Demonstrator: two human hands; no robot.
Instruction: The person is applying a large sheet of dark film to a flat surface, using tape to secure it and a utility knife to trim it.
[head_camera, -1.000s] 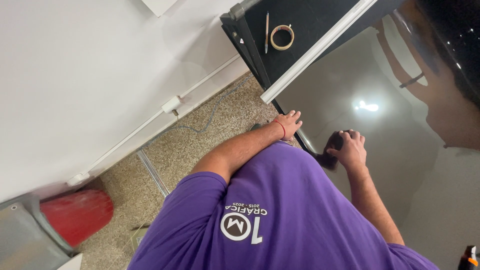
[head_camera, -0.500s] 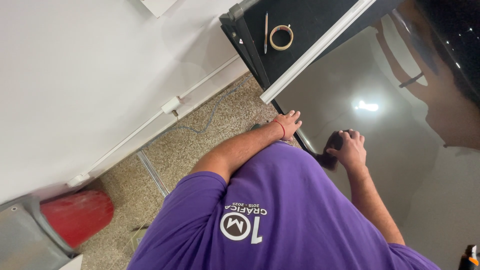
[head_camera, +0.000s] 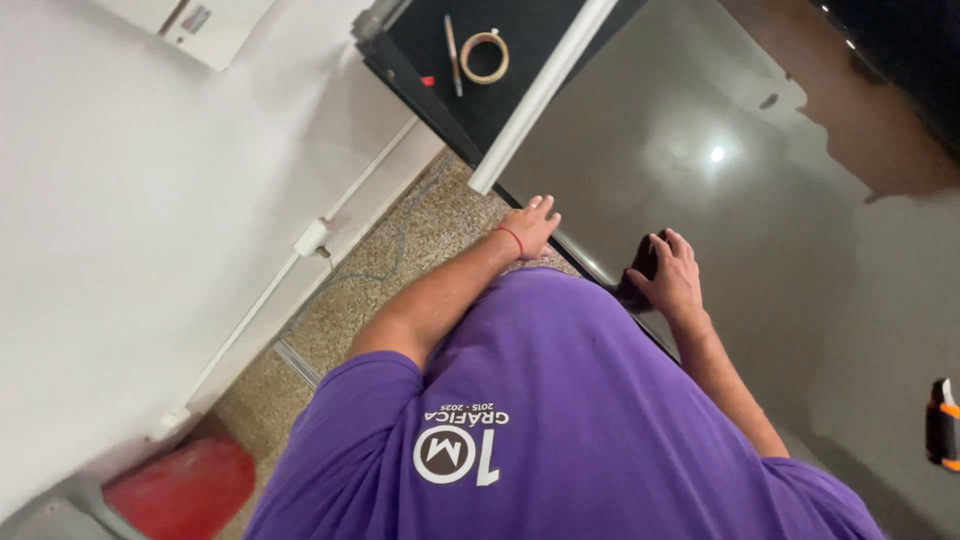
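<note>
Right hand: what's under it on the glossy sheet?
A small dark tool shows under the right hand, pressed on the glossy sheet. The fingers cover most of it, so its shape is unclear.

Landmark: I take the glossy dark grey sheet (head_camera: 720, 200) on the table as reference.
Left hand: my left hand (head_camera: 530, 225) lies flat at its near-left edge.
Right hand: my right hand (head_camera: 670, 275) grips a small black tool (head_camera: 643, 262) on the sheet.
Beyond: white tube (head_camera: 540, 95) along its far-left edge; tape ring (head_camera: 484, 56) past that.
</note>
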